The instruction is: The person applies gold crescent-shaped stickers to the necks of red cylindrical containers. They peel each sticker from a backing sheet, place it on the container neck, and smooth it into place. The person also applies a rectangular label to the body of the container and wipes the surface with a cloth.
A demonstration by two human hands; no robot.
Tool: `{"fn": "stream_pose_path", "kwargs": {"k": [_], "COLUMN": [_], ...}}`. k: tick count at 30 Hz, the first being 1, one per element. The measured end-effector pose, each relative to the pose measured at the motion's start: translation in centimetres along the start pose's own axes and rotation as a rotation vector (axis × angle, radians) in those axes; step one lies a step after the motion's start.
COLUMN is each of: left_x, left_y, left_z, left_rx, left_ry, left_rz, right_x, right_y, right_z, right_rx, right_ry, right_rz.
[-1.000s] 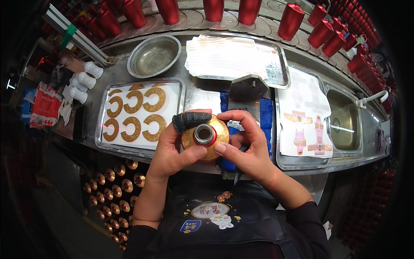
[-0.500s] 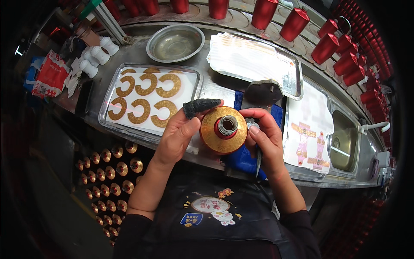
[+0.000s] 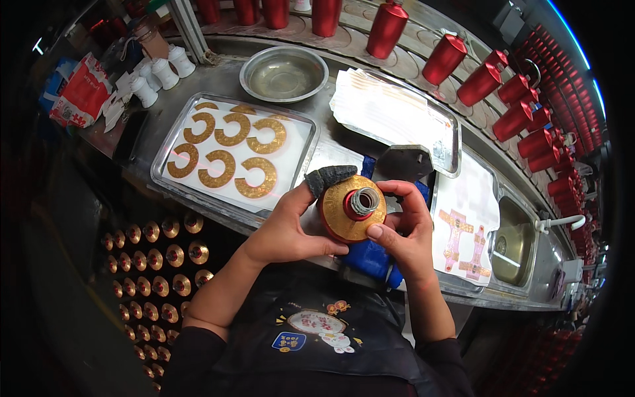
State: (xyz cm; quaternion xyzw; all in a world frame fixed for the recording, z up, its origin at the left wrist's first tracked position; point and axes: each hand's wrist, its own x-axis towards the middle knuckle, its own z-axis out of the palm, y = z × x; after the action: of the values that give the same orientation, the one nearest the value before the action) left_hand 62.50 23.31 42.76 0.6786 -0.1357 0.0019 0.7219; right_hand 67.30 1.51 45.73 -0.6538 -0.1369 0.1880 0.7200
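Note:
Both my hands hold a red bottle (image 3: 337, 221) whose open threaded neck tilts up and toward the right. A gold ring-shaped label covers its shoulder around the neck. My left hand (image 3: 291, 231) wraps the bottle's left side, thumb along the near edge; a black cover sits on a finger at the far side. My right hand (image 3: 410, 231) grips the right side, with its thumb pressed on the gold label near the rim. Behind the bottle are a blue padded block (image 3: 360, 258) and a dark angular plate (image 3: 405, 163). The bottle's lower body is hidden.
On the left, a metal tray (image 3: 301, 142) carries several gold C-shaped labels (image 3: 206, 169). Beyond are a metal bowl (image 3: 250, 86), stacked white sheets (image 3: 380, 96) and red bottles (image 3: 387, 33) on a conveyor. Rightward lie cross-shaped labels (image 3: 456, 239) and a sink (image 3: 510, 231). Finished-looking gold-topped bottles (image 3: 151, 231) stand below left.
My left thumb has moved off the gold label to the bottle's near edge. My right thumb now presses the label. The bottle's neck leans more to the right, and the view has shifted.

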Motion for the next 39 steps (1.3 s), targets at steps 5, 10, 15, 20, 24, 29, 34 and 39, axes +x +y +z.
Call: {"fn": "stream_pose_path", "kwargs": {"k": [5,10,15,20,24,29,34,39], "left_x": [-0.3,-0.8,-1.0,-0.5,0.2,0.1,-0.4,-0.5], "left_y": [0.6,0.1,-1.6,-1.9,-1.4,-0.8,-1.8,-1.7], "left_z": [0.4,2.6,4.7,5.3,1.6,3.1,3.6,3.5], "left_rx": [0.122,0.246,0.47,0.478,0.252,0.517,0.175,0.239], "left_ry": [0.045,0.237,0.454,0.495,0.139,0.351,0.38,0.225], "left_rz": [0.002,0.158,0.277,0.339,0.284,0.406,0.312,0.15], "right_x": [0.6,-1.3,-3.8,-4.3,-3.8,-4.0,-4.2,-5.0], "right_y": [-1.4,-0.8,-0.5,-0.8,-1.4,-1.9,-3.3,-5.6], "right_z": [1.0,2.8,3.1,4.3,4.4,5.3,6.2,5.6], "right_rx": [-0.101,-0.283,-0.621,-0.802,-0.858,-0.85,-0.558,-0.363], "right_ry": [0.009,0.168,0.187,0.283,0.306,0.191,0.151,0.082], "right_rz": [0.005,-0.209,-0.544,-0.508,-0.566,-0.67,-0.504,-0.331]}}
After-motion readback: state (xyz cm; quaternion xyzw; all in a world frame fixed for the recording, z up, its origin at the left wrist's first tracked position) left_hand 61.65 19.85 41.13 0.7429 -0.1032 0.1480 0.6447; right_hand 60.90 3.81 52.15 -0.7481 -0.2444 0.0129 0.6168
